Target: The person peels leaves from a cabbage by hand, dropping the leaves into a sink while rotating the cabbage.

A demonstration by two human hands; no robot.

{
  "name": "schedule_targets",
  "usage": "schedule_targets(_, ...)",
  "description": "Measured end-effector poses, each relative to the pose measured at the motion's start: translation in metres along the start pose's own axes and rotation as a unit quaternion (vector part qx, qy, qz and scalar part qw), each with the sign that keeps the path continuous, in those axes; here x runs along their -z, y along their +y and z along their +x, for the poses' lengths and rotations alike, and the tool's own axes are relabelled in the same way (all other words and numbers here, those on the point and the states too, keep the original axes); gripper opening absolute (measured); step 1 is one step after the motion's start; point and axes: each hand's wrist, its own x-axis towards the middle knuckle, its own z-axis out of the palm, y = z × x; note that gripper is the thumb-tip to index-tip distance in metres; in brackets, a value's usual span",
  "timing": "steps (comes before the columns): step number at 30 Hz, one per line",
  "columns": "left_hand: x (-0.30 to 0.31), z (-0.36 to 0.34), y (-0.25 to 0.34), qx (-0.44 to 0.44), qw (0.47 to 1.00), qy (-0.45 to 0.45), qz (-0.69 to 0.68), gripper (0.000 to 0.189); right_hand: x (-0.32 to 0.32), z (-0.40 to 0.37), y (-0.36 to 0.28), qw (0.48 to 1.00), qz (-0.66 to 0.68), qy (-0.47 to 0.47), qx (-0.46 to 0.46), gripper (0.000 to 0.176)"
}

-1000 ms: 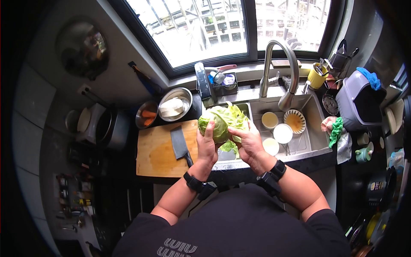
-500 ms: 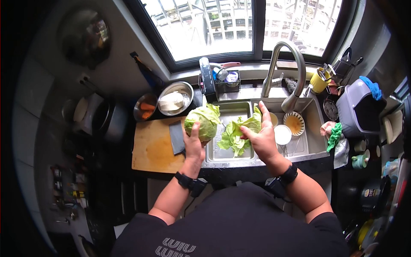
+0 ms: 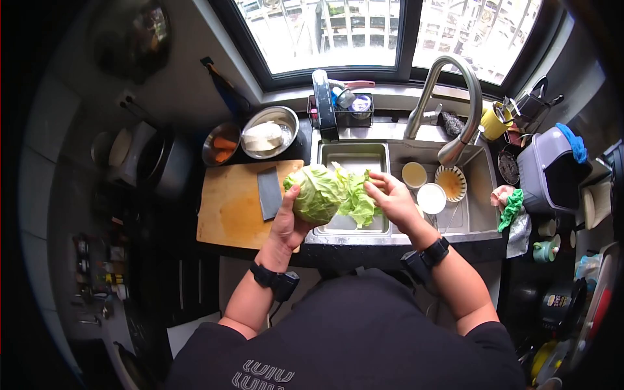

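A pale green cabbage [image 3: 314, 203] rests in my left hand [image 3: 288, 221], the thumb along its near left side and the other fingers hidden beneath it. Loose, ruffled cabbage leaves [image 3: 357, 198] show just right of the head, over the left sink basin [image 3: 355, 151]. With thumb and fingertips, my right hand [image 3: 396, 203] pinches the right edge of a leaf. Left of the cabbage, a cleaver [image 3: 268, 195] with a broad grey blade lies on the wooden cutting board [image 3: 224, 214].
Behind the board stand a metal bowl [image 3: 291, 123] with a white block and a smaller bowl [image 3: 208, 151] with orange pieces. Several small bowls, including a white one [image 3: 431, 198], sit in the right basin [image 3: 478, 214]. The tall faucet [image 3: 473, 84] arches above it.
The cabbage has moved right, close against the leaves. My right hand has drawn nearer to it, its spread fingers now closed in on the leaf edge. The view has shifted slightly.
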Motion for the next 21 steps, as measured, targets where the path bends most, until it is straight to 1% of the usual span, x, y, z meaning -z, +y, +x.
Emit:
schedule_targets(1,-0.001,0.0,-0.001,0.002,1.0,-0.019,-0.003,0.077,-0.007,-0.005,-0.016,0.995,0.007,-0.026,0.091,0.063)
schedule_targets(2,-0.002,-0.001,-0.001,0.003,0.999,-0.039,-0.004,0.075,-0.013,-0.009,-0.028,0.995,0.006,-0.027,0.091,0.063)
schedule_targets(4,-0.009,-0.005,-0.002,0.011,0.999,-0.04,-0.003,0.077,-0.022,-0.017,-0.051,0.993,0.06,-0.076,0.06,0.065)
schedule_targets(5,-0.011,-0.004,-0.004,-0.026,0.997,-0.07,0.029,0.078,-0.023,-0.026,-0.064,0.996,0.029,-0.078,0.029,0.059)
schedule_targets(6,-0.011,-0.002,-0.005,-0.063,0.991,-0.099,0.06,0.079,-0.02,-0.03,-0.071,0.993,-0.02,-0.093,0.075,0.049)
schedule_targets(8,-0.006,0.002,-0.01,-0.068,0.991,-0.098,0.052,0.082,-0.015,-0.028,-0.056,0.988,-0.071,-0.062,0.118,0.042)
schedule_targets(9,-0.006,0.002,-0.011,-0.104,0.988,-0.082,0.074,0.083,-0.012,-0.03,-0.053,0.988,-0.072,-0.063,0.118,0.042)
schedule_targets(10,-0.005,0.001,-0.012,-0.14,0.983,-0.064,0.097,0.084,-0.01,-0.033,-0.05,0.992,-0.037,-0.072,0.097,0.037)
schedule_targets(11,-0.004,0.0,-0.012,-0.14,0.984,-0.063,0.095,0.084,-0.009,-0.036,-0.048,0.994,-0.001,-0.081,0.075,0.033)
schedule_targets(12,-0.005,-0.001,-0.009,-0.146,0.981,-0.078,0.102,0.087,-0.009,-0.038,-0.047,0.994,-0.002,-0.081,0.073,0.033)
schedule_targets(13,-0.006,-0.001,-0.009,-0.151,0.978,-0.094,0.109,0.089,-0.008,-0.04,-0.047,0.985,0.114,-0.126,0.037,0.036)
schedule_targets(14,-0.008,-0.002,-0.01,-0.149,0.978,-0.094,0.108,0.089,-0.008,-0.043,-0.046,0.959,0.229,-0.169,0.001,0.039)
schedule_targets(15,-0.009,-0.002,-0.011,-0.162,0.974,-0.088,0.13,0.092,-0.013,-0.051,-0.057,0.943,0.284,-0.174,-0.023,0.044)
schedule_targets(16,-0.009,-0.003,-0.011,-0.174,0.969,-0.082,0.153,0.095,-0.012,-0.054,-0.063,0.942,0.286,-0.172,-0.023,0.044)
schedule_targets(18,-0.008,-0.001,-0.011,-0.175,0.966,-0.087,0.167,0.098,-0.007,-0.058,-0.07,0.918,0.343,-0.198,-0.03,0.048)
schedule_targets(19,-0.008,0.001,-0.011,-0.179,0.963,-0.091,0.178,0.102,-0.005,-0.057,-0.065,0.93,0.309,-0.197,-0.025,0.049)
schedule_targets(20,-0.01,0.002,-0.012,-0.178,0.963,-0.093,0.178,0.102,-0.002,-0.057,-0.066,0.93,0.31,-0.196,-0.025,0.049)
schedule_targets(21,-0.011,0.0,-0.011,-0.197,0.953,-0.097,0.208,0.104,0.001,-0.057,-0.069,0.942,0.273,-0.194,-0.033,0.05)
